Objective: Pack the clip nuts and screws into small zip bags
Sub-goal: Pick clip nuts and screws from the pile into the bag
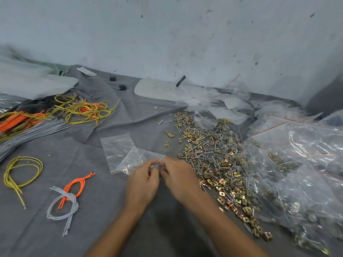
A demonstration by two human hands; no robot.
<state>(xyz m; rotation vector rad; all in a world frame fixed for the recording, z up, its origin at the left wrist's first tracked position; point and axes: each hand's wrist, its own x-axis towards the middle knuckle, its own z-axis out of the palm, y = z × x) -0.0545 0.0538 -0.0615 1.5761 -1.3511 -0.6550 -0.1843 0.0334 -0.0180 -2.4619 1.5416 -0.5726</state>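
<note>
A small clear zip bag lies tilted on the grey cloth, its near edge pinched between my left hand and my right hand, fingertips of both meeting at that edge. Under it lies a second small zip bag, flat on the cloth. To the right spreads a loose heap of brass-coloured clip nuts and silver screws, running toward the near right edge. Whether the held bag contains anything cannot be made out.
Large clear bags of packed hardware pile up at the right. Yellow, orange and grey cable bundles lie at the left, with smaller loops nearer. A white card and crumpled plastic sit by the back wall.
</note>
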